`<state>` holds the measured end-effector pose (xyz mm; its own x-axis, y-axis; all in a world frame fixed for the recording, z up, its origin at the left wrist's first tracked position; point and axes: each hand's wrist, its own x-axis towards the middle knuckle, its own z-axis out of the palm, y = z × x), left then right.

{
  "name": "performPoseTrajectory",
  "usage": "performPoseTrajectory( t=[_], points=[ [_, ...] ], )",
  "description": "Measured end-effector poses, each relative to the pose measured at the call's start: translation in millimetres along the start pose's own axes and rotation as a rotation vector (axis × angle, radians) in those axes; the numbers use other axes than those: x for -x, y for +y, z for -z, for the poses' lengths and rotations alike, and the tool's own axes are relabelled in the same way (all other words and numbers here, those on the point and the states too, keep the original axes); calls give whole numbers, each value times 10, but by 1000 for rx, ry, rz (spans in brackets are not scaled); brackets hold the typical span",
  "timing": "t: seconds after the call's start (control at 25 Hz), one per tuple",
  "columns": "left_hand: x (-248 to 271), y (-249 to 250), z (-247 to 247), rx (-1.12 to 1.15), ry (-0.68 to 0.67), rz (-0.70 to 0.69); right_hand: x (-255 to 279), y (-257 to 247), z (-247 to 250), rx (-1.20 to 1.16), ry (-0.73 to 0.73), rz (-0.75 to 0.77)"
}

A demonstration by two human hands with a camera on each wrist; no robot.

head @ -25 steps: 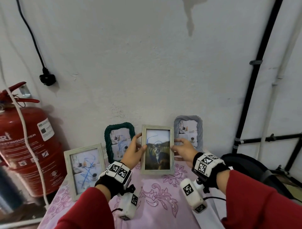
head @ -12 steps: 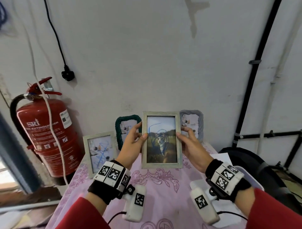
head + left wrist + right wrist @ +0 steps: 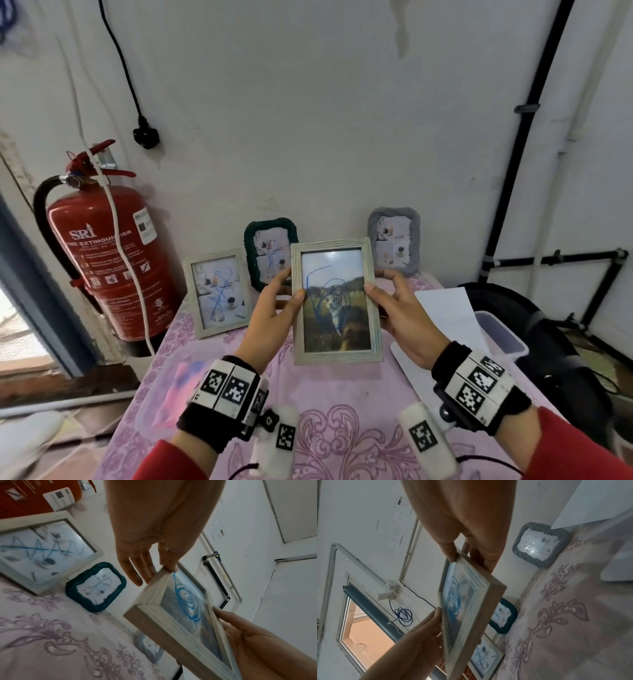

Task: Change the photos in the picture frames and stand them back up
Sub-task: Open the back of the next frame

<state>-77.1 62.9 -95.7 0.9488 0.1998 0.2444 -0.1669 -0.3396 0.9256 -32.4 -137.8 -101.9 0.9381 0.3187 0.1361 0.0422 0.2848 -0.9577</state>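
Held upright above the table (image 3: 308,404), glass toward the wearer: wooden frame (image 3: 337,301) pinched at its long sides by left hand (image 3: 274,308) and right hand (image 3: 399,308) (back hidden, likely needing a turn).

held frame (image 3: 335,301) before three frames (image 3: 216,291) on table (image 3: 342,404)

Back of the held frame (image 3: 337,301) and fingers (image 3: 388,274) behind it hidden; green frame (image 3: 270,251) partly covered.
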Motion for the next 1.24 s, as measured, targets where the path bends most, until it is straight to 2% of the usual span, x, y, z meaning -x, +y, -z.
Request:
performPoseTrajectory(
  t=[0.08, 0.2, 0.24, 0.44, 0.64, 0.84, 0.92, 1.08, 1.24],
  points=[
    [112, -54, -21, -82, 65, -42, 93, 48, -13, -9, 5, -17],
    [314, -69, -88, -335, 234, -234, 204, 151, -50, -55, 35, -53],
    [382, -60, -134, -373, 245, -288, 230, 185, -68, -92, 39, -65],
    [655, 11, -405, -275, 48, -332, 337, 209, -170, -285, -66, -72],
    [689, 19, -509, 82, 61, -238, 378, 232, -276, -194, -142, -5],
    [656, -92, -459, 199, 186, -266, 365, 324, -317, -14, -145, 1],
    [618, -164, -408, 321, 223, -190, 365, 385, -314, 80, -107, 1],
    [544, -302, -311, 575, 250, 32, 308, 543, -187, 315, 137, -9],
    [518, -410, -305, 723, 243, 125, 242, 640, -88, 219, 108, -129]
  ],
)
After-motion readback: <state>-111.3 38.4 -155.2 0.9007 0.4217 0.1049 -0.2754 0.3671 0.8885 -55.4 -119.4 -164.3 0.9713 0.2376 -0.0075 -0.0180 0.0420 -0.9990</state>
